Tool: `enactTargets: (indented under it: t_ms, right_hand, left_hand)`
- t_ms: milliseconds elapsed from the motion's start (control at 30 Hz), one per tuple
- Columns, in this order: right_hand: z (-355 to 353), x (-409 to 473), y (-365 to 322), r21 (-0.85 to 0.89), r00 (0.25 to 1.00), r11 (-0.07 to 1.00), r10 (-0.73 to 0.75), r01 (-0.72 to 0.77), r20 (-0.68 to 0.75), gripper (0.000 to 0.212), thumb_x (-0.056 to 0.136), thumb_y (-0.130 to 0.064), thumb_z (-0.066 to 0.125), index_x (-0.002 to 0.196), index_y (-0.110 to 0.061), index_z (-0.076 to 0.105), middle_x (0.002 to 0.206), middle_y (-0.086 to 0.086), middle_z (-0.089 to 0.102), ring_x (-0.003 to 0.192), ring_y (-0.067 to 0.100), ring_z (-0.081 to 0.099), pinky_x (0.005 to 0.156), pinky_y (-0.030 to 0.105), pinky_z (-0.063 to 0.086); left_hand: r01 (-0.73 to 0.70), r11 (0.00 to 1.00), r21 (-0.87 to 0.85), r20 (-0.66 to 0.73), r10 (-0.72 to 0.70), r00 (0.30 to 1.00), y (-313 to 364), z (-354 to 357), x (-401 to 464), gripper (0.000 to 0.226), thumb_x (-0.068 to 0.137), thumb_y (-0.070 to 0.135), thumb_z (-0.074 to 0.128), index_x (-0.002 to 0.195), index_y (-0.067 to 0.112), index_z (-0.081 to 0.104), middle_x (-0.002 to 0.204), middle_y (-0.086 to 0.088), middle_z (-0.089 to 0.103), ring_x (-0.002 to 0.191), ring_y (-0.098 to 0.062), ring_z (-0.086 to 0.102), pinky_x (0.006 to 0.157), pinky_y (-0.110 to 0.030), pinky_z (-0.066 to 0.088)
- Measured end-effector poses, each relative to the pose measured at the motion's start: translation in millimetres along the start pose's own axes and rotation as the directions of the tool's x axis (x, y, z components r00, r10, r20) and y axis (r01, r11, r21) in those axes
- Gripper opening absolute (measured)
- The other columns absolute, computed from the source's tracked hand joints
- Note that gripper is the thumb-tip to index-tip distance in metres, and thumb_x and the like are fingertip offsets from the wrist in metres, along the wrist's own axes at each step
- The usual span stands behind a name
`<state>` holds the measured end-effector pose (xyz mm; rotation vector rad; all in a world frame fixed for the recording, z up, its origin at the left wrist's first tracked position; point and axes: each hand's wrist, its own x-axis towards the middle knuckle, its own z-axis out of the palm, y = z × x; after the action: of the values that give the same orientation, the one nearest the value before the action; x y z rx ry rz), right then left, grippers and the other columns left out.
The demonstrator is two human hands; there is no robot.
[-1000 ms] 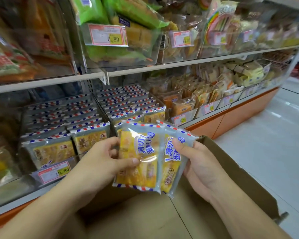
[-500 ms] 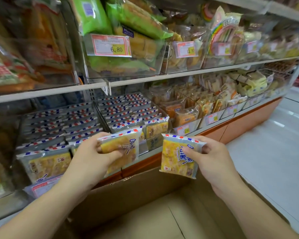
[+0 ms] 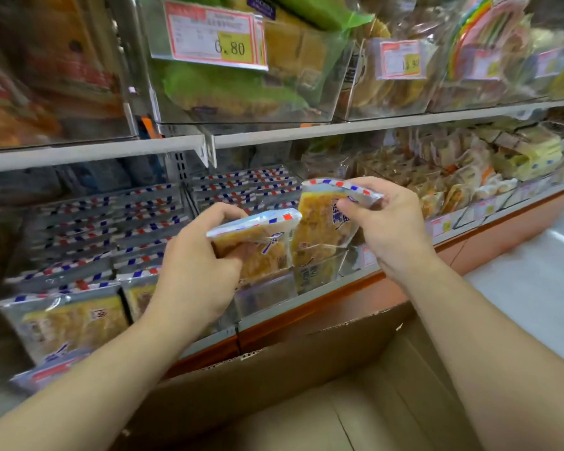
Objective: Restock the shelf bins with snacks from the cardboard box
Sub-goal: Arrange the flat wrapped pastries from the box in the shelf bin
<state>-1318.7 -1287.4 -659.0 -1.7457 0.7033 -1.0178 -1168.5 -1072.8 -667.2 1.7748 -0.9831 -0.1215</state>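
Snack aisle shelf bins [image 3: 176, 219], left hand [image 3: 196, 275] gripping one snack packet [image 3: 258, 245] by its left edge, right hand [image 3: 388, 229] pinching another packet [image 3: 319, 229] at its top right corner, cardboard box [image 3: 274, 385] below.

- The snack packets [image 3: 254, 245] are of glossy clear plastic film that catches the light.
- The cardboard box [image 3: 274, 379] is matt brown, with a rough torn top edge.
- The shelf bins [image 3: 241, 102] are of clear, shiny hard plastic.
- The shelf rail [image 3: 372, 126] looks like smooth pale painted metal.
- The price tag [image 3: 214, 35] is printed paper behind a glossy sleeve.
- The floor [image 3: 534, 288] is smooth and slightly shiny.
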Motion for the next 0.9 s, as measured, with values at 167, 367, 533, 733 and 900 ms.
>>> enactTargets:
  t_ms: [167,367,533,733,900]
  right_hand:
    - [7,-1,15,-0.015,0.997,0.999,0.031,-0.030,0.077,0.021,0.091,-0.015,0.080,0.101,-0.033,0.081,0.103,-0.011,0.080,0.104,0.009,0.075,0.089,0.041,0.065]
    - [3,9,11,0.023,0.998,1.000,0.003,-0.005,0.063,0.023,0.089,-0.014,0.082,0.106,-0.029,0.082,0.103,-0.009,0.081,0.101,0.010,0.076,0.088,0.038,0.065]
    - [-3,15,14,-0.201,0.977,0.979,0.002,0.042,0.215,0.035,0.086,-0.016,0.085,0.118,-0.028,0.079,0.106,-0.014,0.080,0.103,0.005,0.074,0.090,0.038,0.064]
    - [-11,27,9,-0.441,0.944,0.888,0.023,0.132,0.328,0.044,0.079,-0.016,0.092,0.113,-0.033,0.069,0.106,-0.013,0.076,0.102,0.007,0.072,0.088,0.037,0.065]
    - [-2,28,18,-0.372,0.972,0.923,-0.011,0.099,0.233,0.036,0.080,-0.017,0.092,0.107,-0.030,0.072,0.104,-0.012,0.077,0.101,0.008,0.074,0.087,0.039,0.065]
  left_hand:
    - [0.014,0.999,0.051,0.047,-0.016,0.999,-2,2,-6,0.030,0.094,0.019,0.078,0.102,0.045,0.065,0.102,0.023,0.073,0.091,0.000,0.069,0.057,-0.016,0.056]
    - [0.006,1.000,0.004,-0.006,-0.006,1.000,-2,-1,-6,0.026,0.092,0.021,0.080,0.102,0.042,0.068,0.099,0.027,0.072,0.094,0.004,0.069,0.074,-0.034,0.064]
    - [0.018,1.000,0.000,0.003,-0.018,1.000,-2,1,-4,0.029,0.092,0.019,0.079,0.099,0.044,0.068,0.097,0.032,0.070,0.094,0.010,0.066,0.070,-0.024,0.060]
    - [0.036,0.999,-0.010,-0.008,-0.036,0.999,-5,1,-1,0.028,0.091,0.020,0.080,0.098,0.044,0.068,0.095,0.033,0.070,0.092,0.008,0.066,0.069,-0.028,0.062]
    - [0.025,1.000,0.005,-0.029,-0.025,0.999,-6,1,1,0.027,0.091,0.019,0.081,0.100,0.042,0.069,0.095,0.029,0.071,0.094,0.012,0.065,0.067,-0.023,0.059]
